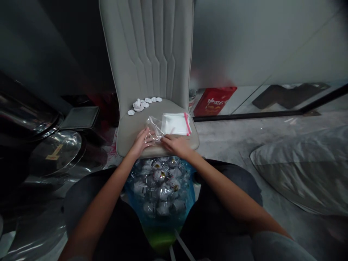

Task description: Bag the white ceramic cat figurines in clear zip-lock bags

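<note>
A clear plastic bag (154, 125) stands crumpled over the front of the beige chair seat (127, 139). My left hand (141, 142) grips its left side, the fingers curled on the film. On the other side my right hand (176, 143) pinches the bag's lower right edge; the thumb is partly hidden. Just behind my right hand lies a stack of flat clear bags (175, 124) with a red strip. Farther back on the seat are several white round discs (154, 99) and a small white piece (138, 106) whose kind I cannot make out.
Between my knees, a blue bag (160, 221) holds several white items wrapped in clear film (163, 192). Shiny metal containers (58, 152) stand at the left. A red package (214, 101) leans by the wall, and a grey covered object (304, 163) lies at the right.
</note>
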